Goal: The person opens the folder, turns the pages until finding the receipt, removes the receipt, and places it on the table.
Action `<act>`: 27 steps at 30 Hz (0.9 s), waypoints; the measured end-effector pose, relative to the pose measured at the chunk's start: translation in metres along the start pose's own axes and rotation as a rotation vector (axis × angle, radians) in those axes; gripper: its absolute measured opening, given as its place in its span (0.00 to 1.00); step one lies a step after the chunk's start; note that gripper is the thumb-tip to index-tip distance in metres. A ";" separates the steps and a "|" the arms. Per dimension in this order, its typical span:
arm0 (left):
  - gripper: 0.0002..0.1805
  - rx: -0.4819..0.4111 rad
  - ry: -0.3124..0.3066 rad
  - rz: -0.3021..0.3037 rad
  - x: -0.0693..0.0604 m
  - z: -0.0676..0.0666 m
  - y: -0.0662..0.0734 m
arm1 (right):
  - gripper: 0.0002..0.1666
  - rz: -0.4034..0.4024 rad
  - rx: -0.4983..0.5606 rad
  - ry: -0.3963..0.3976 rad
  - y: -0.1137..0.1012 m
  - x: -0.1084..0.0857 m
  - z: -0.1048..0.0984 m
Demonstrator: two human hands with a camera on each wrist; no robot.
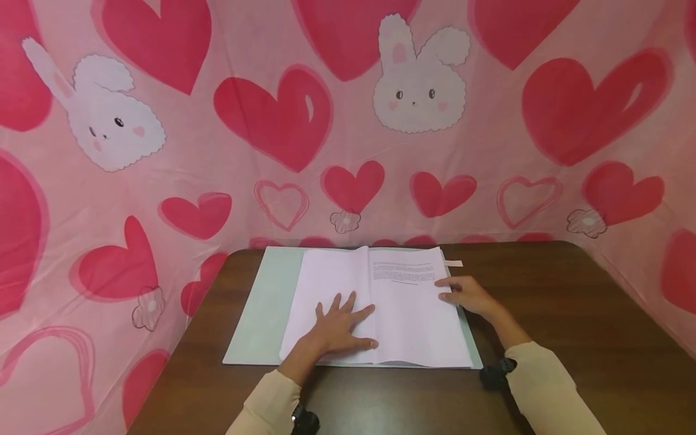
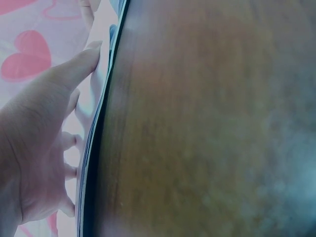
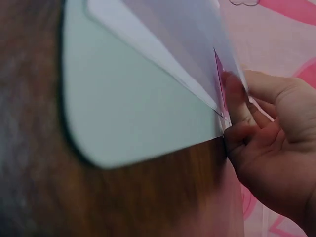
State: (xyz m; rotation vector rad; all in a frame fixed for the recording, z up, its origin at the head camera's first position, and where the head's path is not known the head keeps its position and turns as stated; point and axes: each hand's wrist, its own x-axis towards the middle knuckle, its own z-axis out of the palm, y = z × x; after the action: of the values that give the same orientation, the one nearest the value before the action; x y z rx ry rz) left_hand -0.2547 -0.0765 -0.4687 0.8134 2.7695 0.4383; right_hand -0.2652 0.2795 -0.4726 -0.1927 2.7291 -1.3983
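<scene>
A pale green folder (image 1: 269,302) lies open on the table, with white sheets inside. The right-hand sheet (image 1: 413,320) carries a short block of printed text near its top; the left one (image 1: 321,272) looks blank. My left hand (image 1: 337,329) rests on the left sheet near the fold, fingers and thumb spread. At the right edge, my right hand (image 1: 470,295) pinches the printed sheet. In the right wrist view, the thumb of that hand (image 3: 281,118) is over the lifted sheet (image 3: 187,44) and a finger is beneath it, with the green cover (image 3: 128,108) below.
A small white tab (image 1: 454,263) sticks out past the folder's upper right edge. The dark brown wooden table (image 1: 571,314) extends to both sides and in front. Behind it hangs a pink cloth (image 1: 478,133) with hearts and rabbits.
</scene>
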 end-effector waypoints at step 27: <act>0.48 -0.002 0.008 0.009 0.002 0.000 -0.003 | 0.24 -0.050 0.608 -0.073 -0.044 0.013 -0.007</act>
State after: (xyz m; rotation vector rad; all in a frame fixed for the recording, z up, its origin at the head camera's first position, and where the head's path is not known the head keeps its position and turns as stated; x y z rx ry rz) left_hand -0.2581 -0.0778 -0.4695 0.8260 2.7734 0.4473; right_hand -0.2750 0.2576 -0.4333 -0.2634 2.1243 -2.0967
